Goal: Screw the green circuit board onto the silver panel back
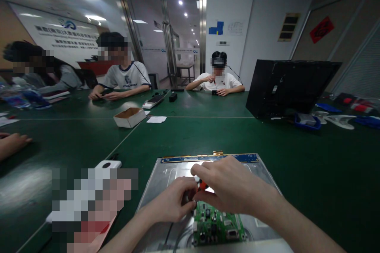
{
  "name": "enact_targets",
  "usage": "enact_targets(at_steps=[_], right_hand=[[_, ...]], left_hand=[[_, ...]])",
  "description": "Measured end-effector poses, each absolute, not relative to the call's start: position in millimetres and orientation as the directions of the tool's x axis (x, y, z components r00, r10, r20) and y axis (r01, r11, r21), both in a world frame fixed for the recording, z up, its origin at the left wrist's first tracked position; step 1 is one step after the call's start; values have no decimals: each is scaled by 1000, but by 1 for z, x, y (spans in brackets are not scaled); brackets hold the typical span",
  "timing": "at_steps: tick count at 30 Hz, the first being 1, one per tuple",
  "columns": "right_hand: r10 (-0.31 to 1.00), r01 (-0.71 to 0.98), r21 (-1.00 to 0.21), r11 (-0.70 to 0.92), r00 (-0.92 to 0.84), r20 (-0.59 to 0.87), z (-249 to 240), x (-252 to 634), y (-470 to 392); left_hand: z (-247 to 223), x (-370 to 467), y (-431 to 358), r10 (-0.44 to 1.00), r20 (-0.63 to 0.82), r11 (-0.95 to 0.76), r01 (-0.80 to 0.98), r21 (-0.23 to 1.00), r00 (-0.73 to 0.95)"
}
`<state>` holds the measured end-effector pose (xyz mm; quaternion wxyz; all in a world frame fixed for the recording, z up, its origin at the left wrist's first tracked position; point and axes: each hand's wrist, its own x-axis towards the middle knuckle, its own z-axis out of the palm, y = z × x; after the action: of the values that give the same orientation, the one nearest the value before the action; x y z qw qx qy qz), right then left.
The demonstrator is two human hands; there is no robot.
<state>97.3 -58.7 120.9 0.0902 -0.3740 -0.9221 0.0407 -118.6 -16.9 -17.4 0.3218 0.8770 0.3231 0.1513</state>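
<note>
Head view: a metal-backed display panel lies on a green table, directly in front of the wearer. A blue circuit strip runs along the panel's far edge. A green circuit board sits on the panel's near half, around the middle between its left and right edges.

The right hand reaches in from the right edge of the panel, thumb and fingers pinching an orange-and-black tool handle above the board's far-left corner. The tool's tip is hidden. The left hand is at that same corner, fingers curled and thumb drawn in toward them; whether it pinches anything cannot be told. Thin cables lie on the panel left of the board.

Elsewhere on the table: an open white box beyond the panel's far-left corner, and a black monitor toward the right edge, with a blue tray beside it. A person in a white T-shirt works at the far edge.
</note>
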Motion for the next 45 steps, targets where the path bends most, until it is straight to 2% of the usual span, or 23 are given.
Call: enact_targets(at_steps=[6,14,29,45], right_hand=[[638,615,-173,770,-752,165,123,101,-61],[713,704,-126,699,-675,189,117,100,-54],[665,644,-165,747,-728,170,121,103,-57],[686,671,-142,727,-707,171,121,100,-57]], left_hand=[[-17,-116,-18,700,71,-564,490,665,710],[-9,-116,-20,695,56,-562,493,664,717],[-10,-116,-19,685,56,-566,482,669,727],[-10,-117,-20,702,48,-555,503,663,711]])
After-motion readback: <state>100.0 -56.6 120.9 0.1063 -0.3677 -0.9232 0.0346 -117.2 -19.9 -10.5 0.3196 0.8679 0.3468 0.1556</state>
